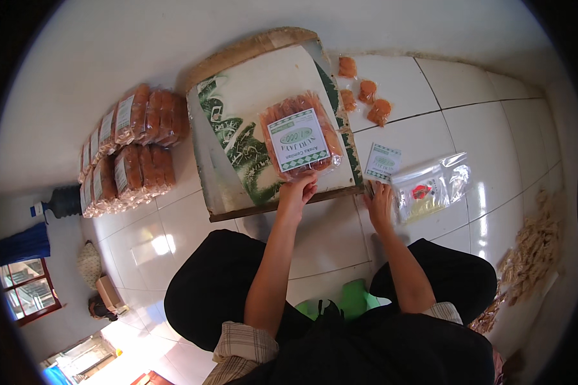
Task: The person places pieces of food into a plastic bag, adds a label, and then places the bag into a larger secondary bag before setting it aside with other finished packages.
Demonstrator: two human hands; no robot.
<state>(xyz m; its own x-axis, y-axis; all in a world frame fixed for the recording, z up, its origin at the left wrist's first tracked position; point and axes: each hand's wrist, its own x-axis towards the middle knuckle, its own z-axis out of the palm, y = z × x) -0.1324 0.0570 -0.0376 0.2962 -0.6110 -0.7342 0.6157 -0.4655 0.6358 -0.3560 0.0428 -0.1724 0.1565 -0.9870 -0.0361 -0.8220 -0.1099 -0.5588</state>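
Note:
A clear plastic pack of orange-brown snack pieces point(332, 142) lies on a low board-topped stand, with a green-and-white label card point(300, 142) on its upper side. My left hand point(297, 191) has its fingers curled on the pack's near edge. Down by the stand's right side, my right hand point(380, 204) reaches to the floor, its fingers bent around a small dark thing that I cannot make out. Just beyond those fingers lies a green-and-white card point(383, 160). Flat clear plastic bags point(433, 187) with a red and yellow print lie to its right.
The stand point(237, 210) has a worn wooden edge. Filled snack packs point(130, 119) are stacked in rows at the left. Several small orange packets point(367, 92) lie on the tiles at the far right. A pale, crumpled heap point(530, 253) lies along the right wall. Green material point(355, 298) shows between my legs.

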